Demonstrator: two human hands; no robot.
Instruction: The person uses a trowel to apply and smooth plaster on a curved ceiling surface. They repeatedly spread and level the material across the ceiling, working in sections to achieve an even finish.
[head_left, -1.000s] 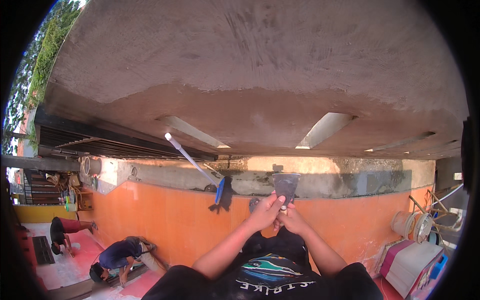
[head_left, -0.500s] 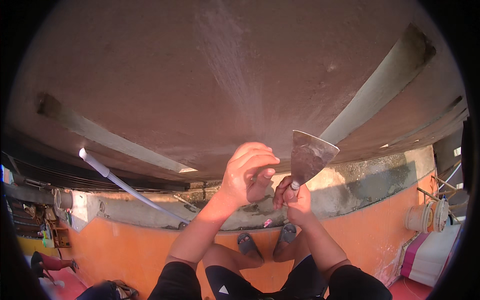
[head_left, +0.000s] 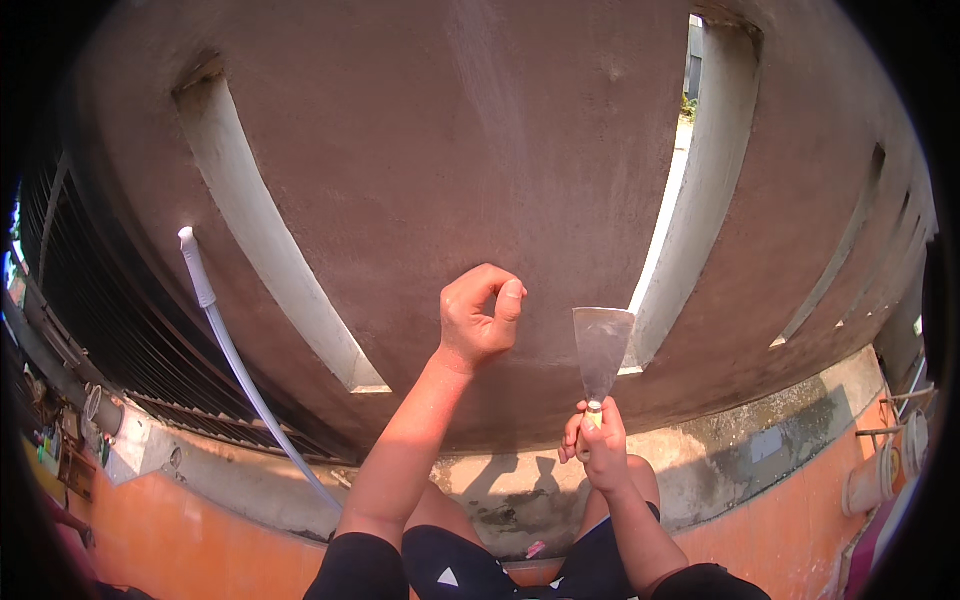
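Note:
My left hand [head_left: 480, 315] is raised against a rough grey-brown plastered wall [head_left: 480, 150], its fingers curled into a loose fist with nothing in it. Lower and to the right, my right hand [head_left: 598, 445] grips the pale handle of a metal putty knife [head_left: 601, 350]. The blade points up and lies close to the wall, beside a tall narrow slot [head_left: 680, 200]. My knees and dark shorts [head_left: 470, 565] show at the bottom edge.
The wall has several narrow vertical slots, one at the left [head_left: 265, 260]. A white hose or pipe [head_left: 235, 350] hangs down at the left. Below runs a stained concrete ledge [head_left: 740, 460], then an orange surface [head_left: 200, 540]. White pipe fittings [head_left: 880, 470] sit at the right.
The view has tilted further up the wall. My left hand has moved away from the right hand and the knife and now stands alone against the plaster. The knife has stayed in my right hand.

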